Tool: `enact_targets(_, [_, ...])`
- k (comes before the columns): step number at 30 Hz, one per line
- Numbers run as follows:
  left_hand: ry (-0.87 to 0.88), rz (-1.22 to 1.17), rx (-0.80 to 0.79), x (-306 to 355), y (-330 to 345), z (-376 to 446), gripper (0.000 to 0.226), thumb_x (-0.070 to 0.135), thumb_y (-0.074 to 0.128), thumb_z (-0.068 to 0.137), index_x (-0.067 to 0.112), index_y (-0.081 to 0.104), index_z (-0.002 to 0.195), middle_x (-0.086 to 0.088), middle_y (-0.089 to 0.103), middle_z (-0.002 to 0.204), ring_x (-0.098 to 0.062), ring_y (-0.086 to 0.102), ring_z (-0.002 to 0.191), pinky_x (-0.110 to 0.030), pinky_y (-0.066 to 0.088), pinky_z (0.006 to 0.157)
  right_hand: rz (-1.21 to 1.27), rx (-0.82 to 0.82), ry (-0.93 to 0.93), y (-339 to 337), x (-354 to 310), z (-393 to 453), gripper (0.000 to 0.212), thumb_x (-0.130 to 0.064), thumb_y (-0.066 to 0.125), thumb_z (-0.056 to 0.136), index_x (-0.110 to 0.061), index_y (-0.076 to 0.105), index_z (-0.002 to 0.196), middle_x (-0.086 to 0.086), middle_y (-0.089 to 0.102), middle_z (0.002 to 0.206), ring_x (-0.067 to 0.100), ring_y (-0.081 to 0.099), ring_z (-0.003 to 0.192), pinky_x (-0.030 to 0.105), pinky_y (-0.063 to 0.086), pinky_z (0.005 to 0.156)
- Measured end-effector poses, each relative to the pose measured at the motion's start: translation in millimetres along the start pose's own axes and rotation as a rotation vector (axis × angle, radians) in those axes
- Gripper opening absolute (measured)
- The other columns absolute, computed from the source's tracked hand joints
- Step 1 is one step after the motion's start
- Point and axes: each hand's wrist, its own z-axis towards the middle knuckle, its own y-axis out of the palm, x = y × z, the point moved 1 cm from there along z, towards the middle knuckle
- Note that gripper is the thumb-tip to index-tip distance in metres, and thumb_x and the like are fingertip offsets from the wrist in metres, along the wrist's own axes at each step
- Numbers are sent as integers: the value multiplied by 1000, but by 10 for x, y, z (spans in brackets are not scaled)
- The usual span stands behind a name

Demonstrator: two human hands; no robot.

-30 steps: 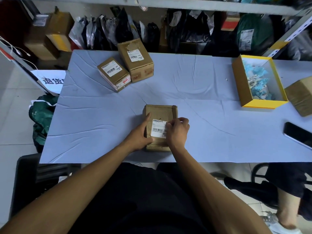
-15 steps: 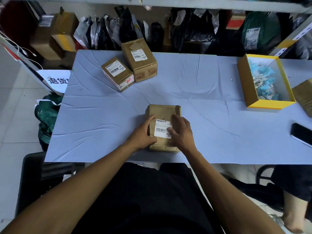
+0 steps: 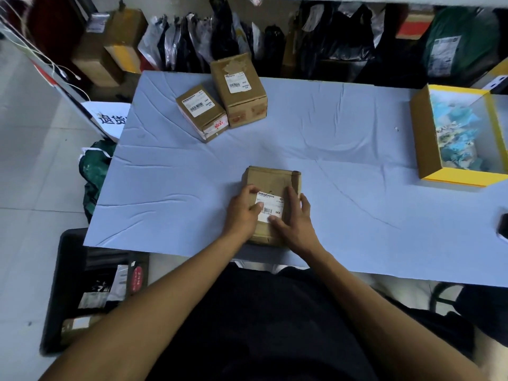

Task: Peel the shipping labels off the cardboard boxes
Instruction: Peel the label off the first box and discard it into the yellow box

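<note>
A small cardboard box (image 3: 270, 180) lies near the table's front edge, with a white barcode label (image 3: 270, 206) flat on its top. My left hand (image 3: 243, 213) grips the box's left side, its thumb on the label's left edge. My right hand (image 3: 295, 220) rests on the box's right side, fingers spread, thumb touching the label's lower edge. Two more labelled cardboard boxes stand at the far left: a lower one (image 3: 202, 112) and a taller one (image 3: 238, 90), each with a white label on top.
The table (image 3: 343, 149) is covered in pale blue cloth. A yellow-rimmed open box (image 3: 424, 138) with blue and white scraps sits at the right. A dark phone (image 3: 503, 224) lies at the right edge. Parcels and bags crowd behind; a black crate (image 3: 68, 292) is below left.
My left thumb has moved onto the label's left edge. My right hand has opened and shifted to the box's right side. The camera view has swung to the left.
</note>
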Motion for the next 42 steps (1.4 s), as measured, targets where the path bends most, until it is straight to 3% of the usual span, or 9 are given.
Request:
enact_targets(4, [-58,4,161,138,100,37,13,12,63,89,17,64,102,-4,69,105,-23,64,96,-28,47,78,-29,-87,-7,-61,33,34,94,-35,70,85,-32,5,154,17,-1,157,30,14,148,38,22,118])
enact_targets(6, [-92,19,221,166,134,68,6,13,63,90,18,65,93,-3,70,101,-22,64,92,-26,44,71,-51,-119,-20,-84,54,49,99,-37,72,83,-32,2,154,16,-2,157,32,18,146,42,24,118])
enact_targets(11, [-146,151,308,180,215,141,6,16,59,91,18,63,92,-5,62,111,-26,60,102,-37,46,79,-95,-198,-53,-186,104,75,102,-39,72,83,-30,0,154,17,-8,157,30,9,149,38,20,118])
enact_targets(15, [-85,168,349,191,253,116,5,11,57,92,12,61,93,-5,59,113,-27,58,104,-40,46,83,-115,-248,-72,-257,136,90,103,-38,72,82,-31,-1,154,16,-9,158,29,5,150,34,19,115])
enact_targets(20, [-19,60,321,198,218,94,2,6,61,89,7,63,89,-8,61,106,-25,59,98,-28,41,83,-132,-243,-71,-259,174,131,107,-40,74,80,-33,-3,153,17,-6,157,30,10,149,35,19,116])
enact_targets(26, [7,-19,302,132,100,61,17,-1,63,84,10,66,96,-3,64,106,-12,58,96,-13,38,84,-146,-256,-79,-241,179,139,107,-44,73,80,-35,-5,153,14,-6,157,31,13,148,37,19,117])
enact_targets(31, [-14,38,281,165,126,70,8,4,67,85,11,64,87,-5,60,106,-16,60,92,-15,40,80,-144,-267,-70,-254,179,132,107,-44,73,80,-35,-6,153,16,-7,157,30,9,149,36,18,117])
enact_targets(37, [-70,20,259,213,116,128,3,5,64,90,7,63,88,-12,53,116,-11,51,84,4,33,59,-146,-259,-74,-258,184,142,109,-45,73,79,-37,-7,152,14,-4,157,31,16,147,37,21,116])
enact_targets(42, [-74,-14,226,180,88,158,8,6,66,90,11,61,85,-13,53,118,-4,49,73,4,35,57,-155,-256,-76,-260,179,132,107,-45,73,80,-36,-5,152,15,-2,156,33,22,144,38,23,115])
